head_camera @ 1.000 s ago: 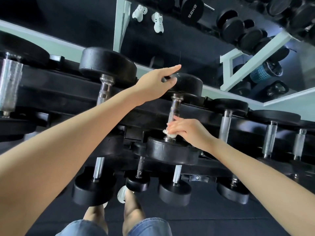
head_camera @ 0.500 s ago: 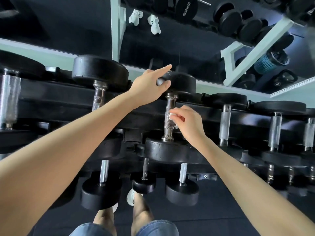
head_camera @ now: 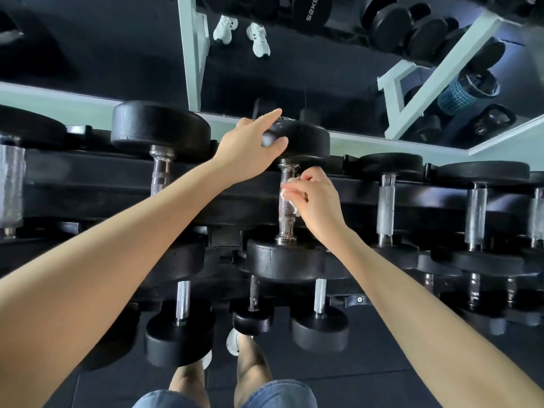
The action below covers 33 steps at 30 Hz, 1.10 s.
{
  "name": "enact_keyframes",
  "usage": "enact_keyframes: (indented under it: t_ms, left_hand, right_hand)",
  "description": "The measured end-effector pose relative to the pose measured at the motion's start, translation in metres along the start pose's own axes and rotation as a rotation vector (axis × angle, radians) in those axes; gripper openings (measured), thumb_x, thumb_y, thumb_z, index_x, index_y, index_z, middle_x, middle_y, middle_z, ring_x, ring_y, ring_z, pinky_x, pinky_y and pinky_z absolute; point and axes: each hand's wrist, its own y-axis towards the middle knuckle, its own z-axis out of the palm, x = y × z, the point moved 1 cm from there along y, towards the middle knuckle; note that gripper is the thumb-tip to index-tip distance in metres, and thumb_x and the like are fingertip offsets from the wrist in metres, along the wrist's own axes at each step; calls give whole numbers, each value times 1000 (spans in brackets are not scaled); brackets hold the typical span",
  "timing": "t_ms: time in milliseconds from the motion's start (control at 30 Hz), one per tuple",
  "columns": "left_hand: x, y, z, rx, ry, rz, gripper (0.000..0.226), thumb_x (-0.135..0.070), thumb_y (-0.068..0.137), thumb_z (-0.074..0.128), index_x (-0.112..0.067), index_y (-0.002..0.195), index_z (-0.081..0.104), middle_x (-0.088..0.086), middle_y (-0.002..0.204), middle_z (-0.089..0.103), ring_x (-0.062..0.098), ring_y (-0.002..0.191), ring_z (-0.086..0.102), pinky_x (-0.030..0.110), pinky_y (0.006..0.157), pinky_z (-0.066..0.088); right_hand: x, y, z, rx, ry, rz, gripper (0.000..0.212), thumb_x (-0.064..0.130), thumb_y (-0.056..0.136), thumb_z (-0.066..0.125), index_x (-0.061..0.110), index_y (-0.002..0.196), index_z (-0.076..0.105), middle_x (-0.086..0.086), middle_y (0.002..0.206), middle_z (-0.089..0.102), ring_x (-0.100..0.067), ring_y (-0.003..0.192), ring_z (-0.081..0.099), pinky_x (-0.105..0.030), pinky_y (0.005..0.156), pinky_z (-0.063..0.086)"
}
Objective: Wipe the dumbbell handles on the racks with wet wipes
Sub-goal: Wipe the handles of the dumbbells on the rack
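Rack (head_camera: 88, 184), upper row; the dumbbells lie with their handles pointing away from me. Well to the left of my left hand is a neighbouring handle (head_camera: 160, 175), knurled, with nothing touching it; I cannot tell by its look whether it has been wiped. Left hand (head_camera: 250, 148): fingers stretched over the top of the far head (head_camera: 309, 136) of the dumbbell in work, thumb set against the head's side, rim caught between them. I read this as a bracing hold against rolling. Just below and right of that hand is the handle (head_camera: 286, 222), chrome, knurled in the middle. Right hand (head_camera: 319, 201): thumb and fingertips curled round the upper half of the handle, pinching the wet wipe (head_camera: 294, 208) to the metal; only small white scraps of it show between the fingers. The near head (head_camera: 282, 260) sits below the right hand, untouched. To the right of the right hand are the next handle (head_camera: 385, 204) and another handle (head_camera: 475, 213) further off, both free. Judgement: the step in hand is wiping this one handle, with the wipe near its far end. The next move calls for drawing the wipe down toward the near head, with a wrist turn to reach the hidden underside and the left hand firm, then shifting both hands to a neighbouring dumbbell.
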Motion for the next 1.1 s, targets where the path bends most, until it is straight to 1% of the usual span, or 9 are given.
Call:
enact_keyframes:
  t_ms: [133,367,433,567,667,733,833,933,1100]
  left_hand:
    - [-2,1,1,-7,3,-15,58,-45,96,44,-35,148,22,8,145,37,29,116,51,27,89,35]
    - [-4,1,-2,18,5,-21,59,-45,96,44,-34,149,20,8,147,36,30,119,49,28,92,36]
    - [-4,2,-3,18,19,-20,58,-42,97,44,-34,149,21,9,147,36,31,118,50,31,94,38]
    - [-3,3,-1,-7,37,-17,53,-35,96,48,-31,146,31,8,145,38,29,114,53,27,91,36]
    - [-6,4,-1,-28,37,-47,52,-41,94,50,-31,143,36,6,143,40,26,114,53,24,86,33]
    - [-9,6,-1,-44,67,-61,52,-45,93,49,-31,142,37,7,141,41,26,112,53,24,84,33]
    - [-12,9,0,-64,99,-74,52,-48,93,47,-31,142,38,9,139,43,26,111,54,26,84,34]
    - [-14,11,3,-77,135,-82,52,-48,93,46,-31,142,38,10,138,43,26,110,54,26,83,34]
    - [-16,13,5,-124,147,-117,51,-48,92,47,-31,139,41,9,134,47,25,108,55,25,83,33]
  right_hand:
    - [1,-9,7,-30,7,-36,19,9,91,60,4,108,69,-8,91,51,-26,91,53,-35,84,46]
    - [-7,-26,-9,334,103,-53,15,14,84,69,9,97,75,-5,90,69,-15,80,66,-24,80,50]
    - [-5,-6,-15,262,172,24,11,14,85,66,8,83,76,-6,82,66,-16,67,66,-32,72,51]
    - [-10,5,-8,-105,343,214,16,19,85,67,7,77,74,-1,72,69,-4,64,62,-21,64,45]
    - [-30,-30,12,5,367,379,18,16,83,69,10,67,72,-4,68,71,-22,70,67,-41,72,52]
    - [-35,-36,11,106,576,503,13,6,82,69,8,70,72,-12,70,70,-29,73,68,-46,78,56]
    - [-26,6,3,-27,933,656,12,-7,86,58,1,85,68,-17,71,65,-24,64,63,-38,72,57]
    - [-16,30,8,-183,1025,703,13,-7,86,60,2,91,68,-10,69,64,-16,54,56,-36,64,54]
    - [-24,-2,14,-75,1081,664,11,-7,87,60,1,82,65,-14,78,61,-16,57,54,-28,56,50]
